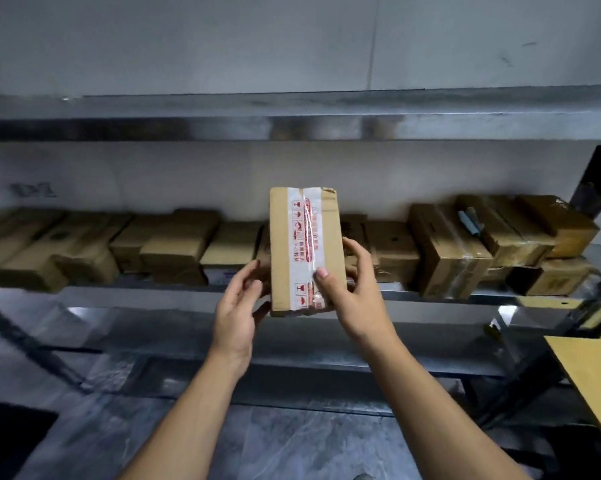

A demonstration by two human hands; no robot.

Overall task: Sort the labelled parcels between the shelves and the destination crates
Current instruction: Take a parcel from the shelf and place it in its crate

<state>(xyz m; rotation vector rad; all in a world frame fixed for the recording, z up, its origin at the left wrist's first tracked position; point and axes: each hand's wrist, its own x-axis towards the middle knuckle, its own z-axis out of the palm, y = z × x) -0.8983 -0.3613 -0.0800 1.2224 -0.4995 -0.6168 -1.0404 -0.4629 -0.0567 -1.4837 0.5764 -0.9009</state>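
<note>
A person holds one parcel (pixel 304 251) upright in front of the middle shelf (pixel 136 294), its taped face toward the camera. The right hand (pixel 352 289) is clamped on the parcel's lower right side, thumb pressed on the white tape with red marks, fingers wrapped round the right edge. The left hand (pixel 238 306) sits at the lower left corner with its fingers loosely curled; the fingertips seem to touch the left edge, but whether it truly grips cannot be told, so the right hand looks to carry the weight.

The parcel is in the air, just in front of the row of boxes (pixel 167 244) that lines the shelf from far left to far right. No address label shows on the face turned this way, only the tape; the label may be on a hidden side.

As for progress, judging from how things lie, many boxes already stand on this shelf, some stacked at the right (pixel 499 233), while the shelf above (pixel 292 128) looks bare. No crate can be made out; a flat cardboard sheet (pixel 596 382) lies near right. This parcel is not yet placed, and whether it is bound for shelf or crate cannot be told. How many remain is not shown.
</note>
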